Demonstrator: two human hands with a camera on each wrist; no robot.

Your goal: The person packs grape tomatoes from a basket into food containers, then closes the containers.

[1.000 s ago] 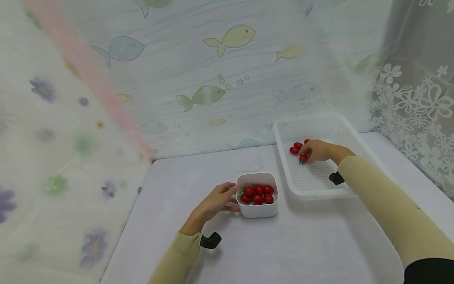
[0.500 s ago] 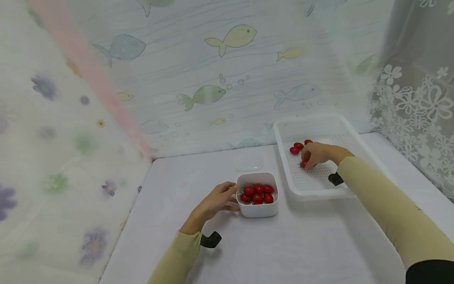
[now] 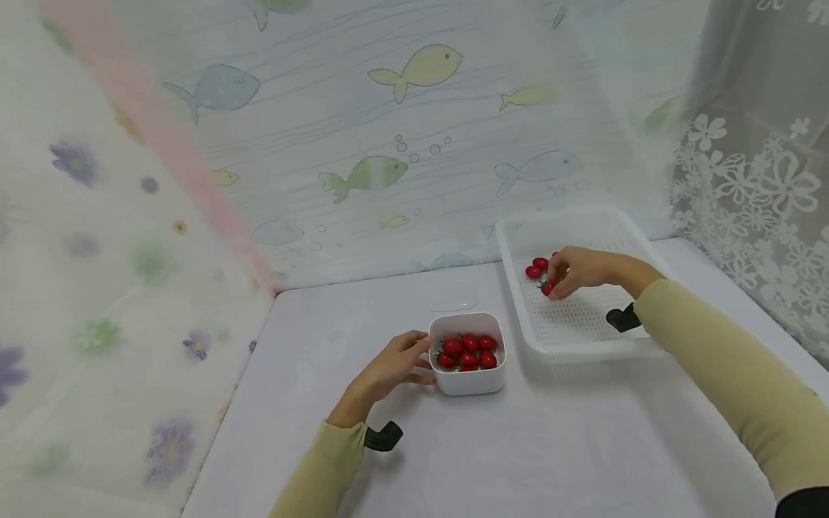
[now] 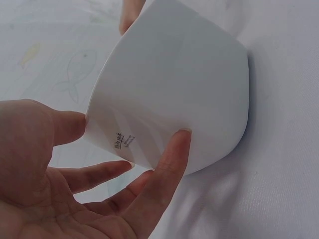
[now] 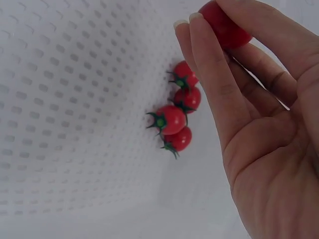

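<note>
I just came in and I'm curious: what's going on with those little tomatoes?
A person's right hand pinches one red tomato over the white basket, where four more tomatoes show, lying together. The left hand touches the side of a small white box, which holds several tomatoes.

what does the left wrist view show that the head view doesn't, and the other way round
Only the left wrist view: the small dark lettering printed on the side of the white box.

Only the head view: the red tomatoes inside that box, the white basket with more tomatoes in it, and the pale yellow sleeves.

Both: the left hand touching the box, the white tabletop, and part of the fish-print backdrop.
</note>
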